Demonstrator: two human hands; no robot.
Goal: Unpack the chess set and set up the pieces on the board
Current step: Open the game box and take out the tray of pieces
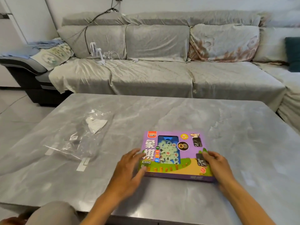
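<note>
Left grip (129, 166) fingers spread; right grip (216, 164) fingers loosely curled.
</note>
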